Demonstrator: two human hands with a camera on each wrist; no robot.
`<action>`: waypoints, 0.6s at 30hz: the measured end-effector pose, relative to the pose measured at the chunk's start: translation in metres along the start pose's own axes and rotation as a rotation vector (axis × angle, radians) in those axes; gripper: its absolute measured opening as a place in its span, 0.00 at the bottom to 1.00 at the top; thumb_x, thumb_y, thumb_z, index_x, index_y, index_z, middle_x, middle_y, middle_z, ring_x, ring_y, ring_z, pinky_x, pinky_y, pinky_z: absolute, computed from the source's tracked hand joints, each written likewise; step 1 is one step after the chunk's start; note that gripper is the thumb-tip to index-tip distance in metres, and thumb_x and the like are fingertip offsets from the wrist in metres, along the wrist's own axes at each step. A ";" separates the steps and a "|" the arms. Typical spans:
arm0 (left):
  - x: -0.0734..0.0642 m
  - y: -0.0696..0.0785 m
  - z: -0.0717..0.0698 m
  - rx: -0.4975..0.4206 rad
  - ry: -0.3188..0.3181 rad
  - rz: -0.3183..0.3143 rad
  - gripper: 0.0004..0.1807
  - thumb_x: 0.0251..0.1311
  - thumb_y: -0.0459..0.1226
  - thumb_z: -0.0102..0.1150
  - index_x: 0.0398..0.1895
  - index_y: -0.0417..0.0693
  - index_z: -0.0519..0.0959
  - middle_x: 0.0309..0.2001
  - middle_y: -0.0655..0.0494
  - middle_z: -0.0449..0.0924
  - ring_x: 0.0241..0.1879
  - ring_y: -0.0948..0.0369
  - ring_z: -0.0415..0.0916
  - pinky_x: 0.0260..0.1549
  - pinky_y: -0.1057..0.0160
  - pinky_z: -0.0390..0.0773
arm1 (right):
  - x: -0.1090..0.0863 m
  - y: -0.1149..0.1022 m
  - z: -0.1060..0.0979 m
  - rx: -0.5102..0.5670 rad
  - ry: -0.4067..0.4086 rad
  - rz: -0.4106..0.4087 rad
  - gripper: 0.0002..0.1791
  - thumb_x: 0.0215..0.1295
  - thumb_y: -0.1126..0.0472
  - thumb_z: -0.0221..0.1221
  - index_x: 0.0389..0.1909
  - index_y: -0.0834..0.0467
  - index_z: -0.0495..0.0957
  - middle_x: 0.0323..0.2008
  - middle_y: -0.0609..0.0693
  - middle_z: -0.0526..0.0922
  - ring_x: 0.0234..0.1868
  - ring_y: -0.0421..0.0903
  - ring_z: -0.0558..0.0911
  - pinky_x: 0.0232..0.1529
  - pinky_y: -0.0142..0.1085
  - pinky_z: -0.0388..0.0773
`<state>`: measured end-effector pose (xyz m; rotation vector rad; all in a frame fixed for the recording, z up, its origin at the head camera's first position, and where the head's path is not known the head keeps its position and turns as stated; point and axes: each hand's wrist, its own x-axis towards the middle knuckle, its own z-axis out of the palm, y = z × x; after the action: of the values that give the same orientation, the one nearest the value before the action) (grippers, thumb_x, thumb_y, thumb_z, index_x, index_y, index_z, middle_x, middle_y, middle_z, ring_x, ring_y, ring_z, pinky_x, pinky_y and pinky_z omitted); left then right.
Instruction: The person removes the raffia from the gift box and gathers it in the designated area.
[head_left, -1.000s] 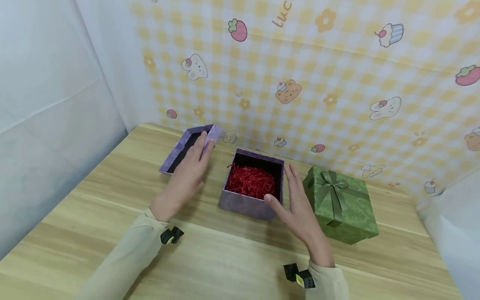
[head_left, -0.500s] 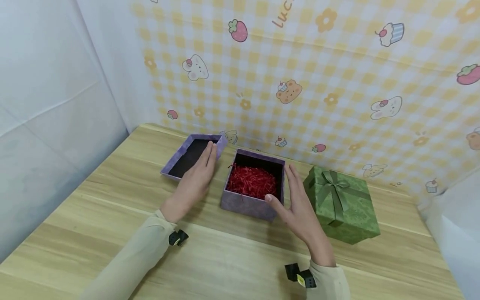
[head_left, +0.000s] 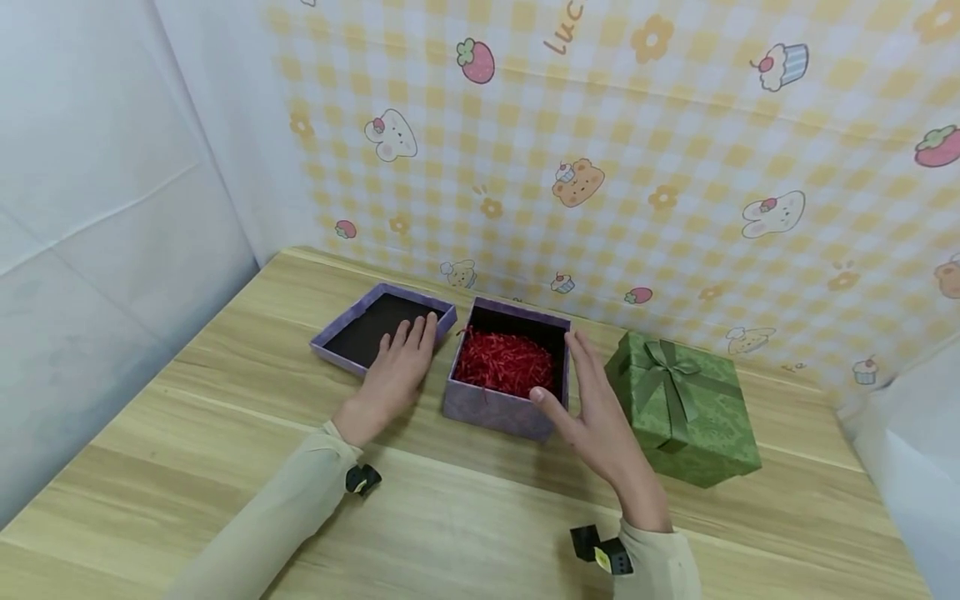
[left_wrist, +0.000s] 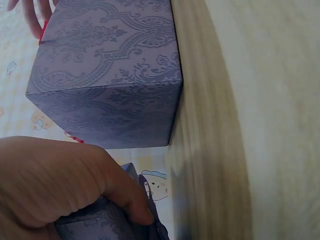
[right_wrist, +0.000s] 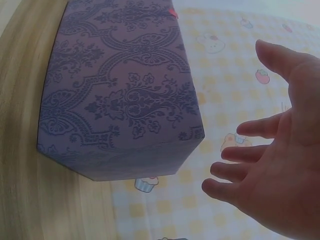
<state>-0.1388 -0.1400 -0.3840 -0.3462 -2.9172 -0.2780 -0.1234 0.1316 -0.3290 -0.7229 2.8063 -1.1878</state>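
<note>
A purple box lid [head_left: 367, 325] lies with its black inside up, left of the purple patterned gift box [head_left: 491, 408]. My left hand [head_left: 393, 371] grips the lid's near right side, fingers over the inside and, in the left wrist view, the thumb [left_wrist: 127, 195] against the outer wall. The topless box stands upright, with red shredded paper [head_left: 504, 364] inside. My right hand [head_left: 596, 417] is spread at the box's right side, thumb near its front corner. In the right wrist view those fingers [right_wrist: 255, 155] are spread apart and grip nothing.
A green patterned gift box [head_left: 697, 417] with a ribbon bow [head_left: 667, 375] stands to the right of my right hand. Behind the wooden table [head_left: 465, 517] hangs a yellow checked cloth [head_left: 510, 167]. A white sheet [head_left: 112, 208] covers the left side.
The lid has come down from a tilt to lie flatter, inside up. My left hand has moved down and slightly right with it. The right hand and both boxes stay in place.
</note>
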 end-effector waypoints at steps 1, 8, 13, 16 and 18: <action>0.000 0.000 0.001 -0.005 -0.002 -0.002 0.43 0.50 0.22 0.60 0.69 0.30 0.50 0.64 0.31 0.59 0.62 0.36 0.56 0.54 0.37 0.60 | 0.000 0.000 0.000 -0.003 -0.003 0.003 0.45 0.64 0.41 0.53 0.73 0.47 0.40 0.73 0.47 0.38 0.71 0.52 0.44 0.62 0.58 0.52; -0.001 -0.001 0.005 -0.022 -0.035 -0.030 0.46 0.49 0.23 0.63 0.70 0.30 0.48 0.65 0.30 0.55 0.64 0.35 0.52 0.53 0.35 0.60 | -0.001 0.001 0.000 -0.014 -0.030 0.027 0.43 0.65 0.39 0.50 0.73 0.48 0.41 0.73 0.46 0.37 0.71 0.52 0.44 0.61 0.58 0.53; -0.001 -0.001 0.008 -0.064 -0.056 -0.062 0.44 0.51 0.21 0.60 0.69 0.28 0.47 0.66 0.28 0.52 0.65 0.34 0.46 0.54 0.34 0.58 | -0.001 0.001 0.000 -0.020 -0.033 0.028 0.42 0.66 0.39 0.49 0.73 0.49 0.41 0.73 0.48 0.38 0.71 0.53 0.45 0.61 0.58 0.54; -0.001 0.000 0.011 -0.101 -0.083 -0.095 0.39 0.54 0.19 0.54 0.68 0.27 0.47 0.65 0.26 0.49 0.65 0.33 0.42 0.55 0.34 0.55 | 0.000 0.001 0.001 -0.020 -0.025 0.016 0.41 0.66 0.40 0.49 0.73 0.50 0.44 0.73 0.50 0.40 0.70 0.54 0.47 0.61 0.57 0.54; -0.002 0.001 0.013 -0.136 -0.120 -0.123 0.39 0.56 0.18 0.51 0.69 0.27 0.45 0.66 0.25 0.46 0.66 0.33 0.38 0.56 0.34 0.52 | 0.000 0.002 0.002 -0.025 -0.023 0.010 0.41 0.66 0.40 0.50 0.73 0.52 0.45 0.72 0.52 0.42 0.70 0.54 0.49 0.61 0.56 0.56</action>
<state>-0.1391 -0.1364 -0.3965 -0.2104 -3.0512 -0.4920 -0.1237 0.1310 -0.3321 -0.7188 2.8070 -1.1378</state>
